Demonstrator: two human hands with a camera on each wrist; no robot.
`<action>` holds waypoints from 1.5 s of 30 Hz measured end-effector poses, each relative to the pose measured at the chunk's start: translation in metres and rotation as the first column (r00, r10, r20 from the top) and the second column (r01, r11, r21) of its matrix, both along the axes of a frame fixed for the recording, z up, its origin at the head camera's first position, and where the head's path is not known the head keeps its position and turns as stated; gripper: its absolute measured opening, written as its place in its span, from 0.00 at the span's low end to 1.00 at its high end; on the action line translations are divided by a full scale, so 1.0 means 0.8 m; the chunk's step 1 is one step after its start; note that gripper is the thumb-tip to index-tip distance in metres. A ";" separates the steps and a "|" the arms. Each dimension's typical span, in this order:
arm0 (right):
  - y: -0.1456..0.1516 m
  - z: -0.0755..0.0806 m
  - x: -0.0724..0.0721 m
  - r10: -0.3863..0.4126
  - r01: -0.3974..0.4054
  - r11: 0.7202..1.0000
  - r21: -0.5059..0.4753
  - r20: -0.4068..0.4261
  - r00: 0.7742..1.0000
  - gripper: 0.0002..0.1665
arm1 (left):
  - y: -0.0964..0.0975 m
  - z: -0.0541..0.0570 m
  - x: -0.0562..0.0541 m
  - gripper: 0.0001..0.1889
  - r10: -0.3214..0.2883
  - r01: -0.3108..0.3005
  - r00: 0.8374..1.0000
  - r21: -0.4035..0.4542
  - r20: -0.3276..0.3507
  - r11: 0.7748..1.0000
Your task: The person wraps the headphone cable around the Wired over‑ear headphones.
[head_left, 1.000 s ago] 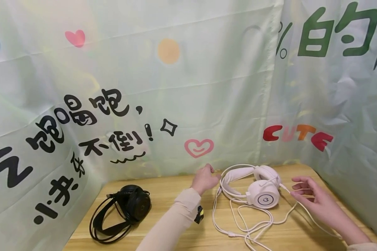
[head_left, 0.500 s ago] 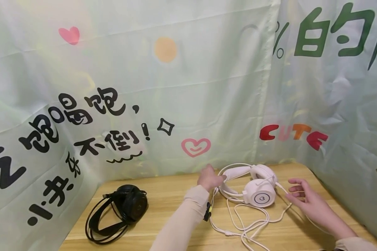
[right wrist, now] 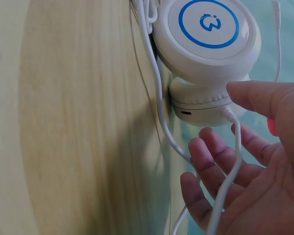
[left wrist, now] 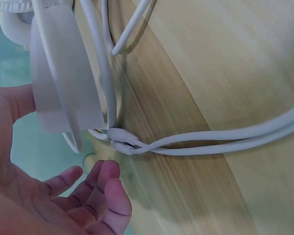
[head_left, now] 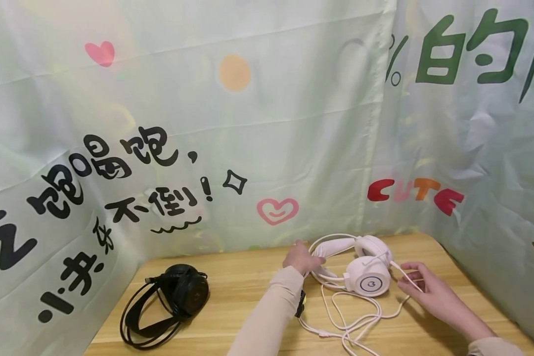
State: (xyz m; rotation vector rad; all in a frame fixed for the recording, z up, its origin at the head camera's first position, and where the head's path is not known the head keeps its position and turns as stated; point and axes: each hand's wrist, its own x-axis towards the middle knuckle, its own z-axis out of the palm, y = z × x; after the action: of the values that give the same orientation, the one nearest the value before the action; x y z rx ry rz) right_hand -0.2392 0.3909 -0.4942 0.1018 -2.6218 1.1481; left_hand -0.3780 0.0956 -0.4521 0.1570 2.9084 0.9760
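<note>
Right, it's all about the gap between two hands here, and the white headset [head_left: 368, 283] sits squarely inside it, on the right half of the table [head_left: 240, 291], towards the back edge, before the printed backdrop [head_left: 311, 163]. Look at the lie of it: long axis running across from left to right, the headband [left wrist: 66, 71] over on the left hand's side, both earcups at the right hand's end. So each hand has its own end of the thing! The left hand [head_left: 300, 258] is the nearer of the two, right up at the band; in the left wrist view its thumb meets the band's edge, though the tip is lost behind it, while the other fingers bend loosely below, apart from the thumb, no clamp on anything. Over to the right hand [head_left: 429, 288], just beside the earcups: fingers spread, thumb apart from them and its tip at the edge of a cup; whether it touches, I can't tell. And here's the wrinkle: the white cable [right wrist: 237, 142] leaves the farther cup and runs down across that palm, between the grip's fingers and thumb, unpinched, so any closing there has to reckon with it. Well apart on the left, the black headset [head_left: 191, 291] lies beyond both hands.
</note>
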 end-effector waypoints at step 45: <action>-0.005 -0.009 -0.003 0.000 -0.001 0.999 0.035 0.037 0.999 0.26 | 0.023 -0.038 -0.028 0.09 0.070 -0.072 0.997 -0.062 -0.027 0.995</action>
State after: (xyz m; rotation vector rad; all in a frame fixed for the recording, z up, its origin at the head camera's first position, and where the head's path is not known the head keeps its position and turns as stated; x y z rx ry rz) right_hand -0.2415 0.3871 -0.5010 0.0890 -2.6752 1.1144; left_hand -0.4001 0.1141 -0.4822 0.0628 2.9828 0.8967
